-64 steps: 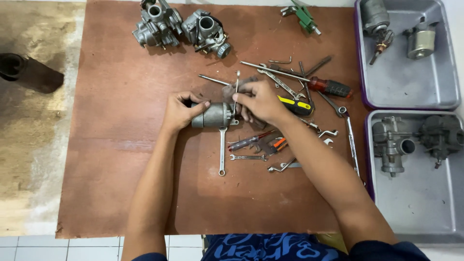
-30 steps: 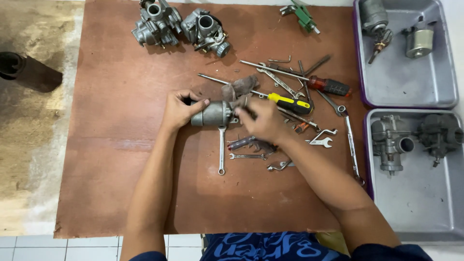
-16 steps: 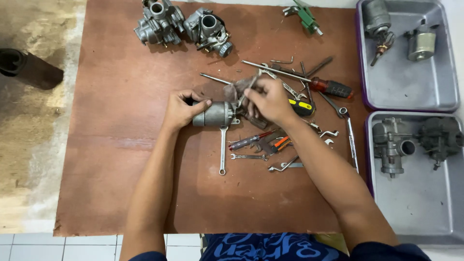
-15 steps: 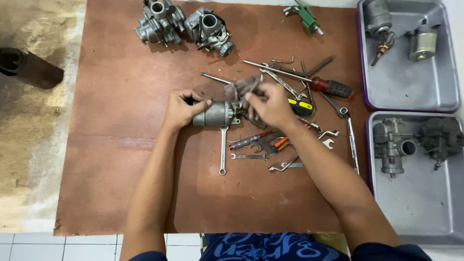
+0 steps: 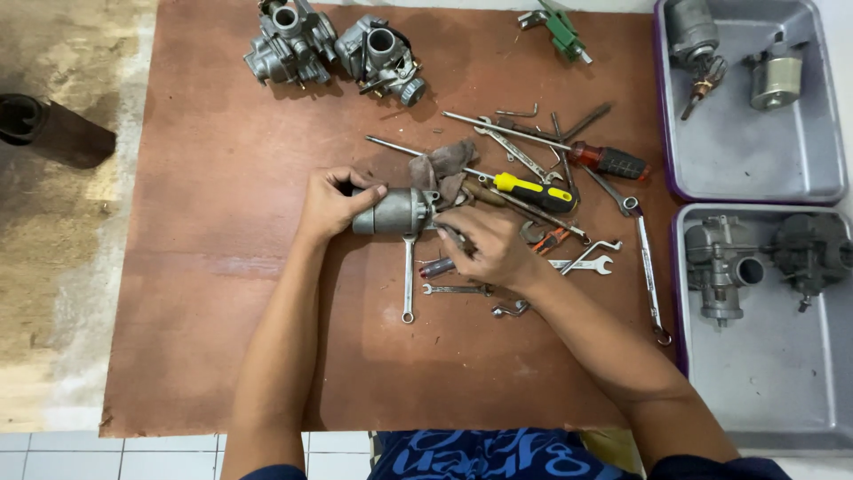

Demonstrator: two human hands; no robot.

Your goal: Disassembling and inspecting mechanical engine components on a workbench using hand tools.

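A grey metal cylindrical part point(image 5: 395, 212) lies on its side on the brown board point(image 5: 204, 293). My left hand point(image 5: 330, 204) wraps around its left end. My right hand point(image 5: 490, 251) sits at the part's right end with fingers curled on a thin dark tool point(image 5: 449, 235) whose tip points at the part. A combination wrench point(image 5: 407, 286) lies under the part and points toward me. A brown rag point(image 5: 444, 167) lies just behind the part.
Screwdrivers with yellow point(image 5: 526, 187) and red-black point(image 5: 611, 161) handles lie among several wrenches right of my hands. Two carburetors point(image 5: 289, 40) point(image 5: 384, 53) sit at the board's far edge, beside a green tool point(image 5: 560, 22). Two grey trays point(image 5: 755, 178) point(image 5: 773, 391) with engine parts stand on the right.
My right hand has come down from the rag behind the part to the part's right end, closer to me. My left hand has kept its hold on the part.
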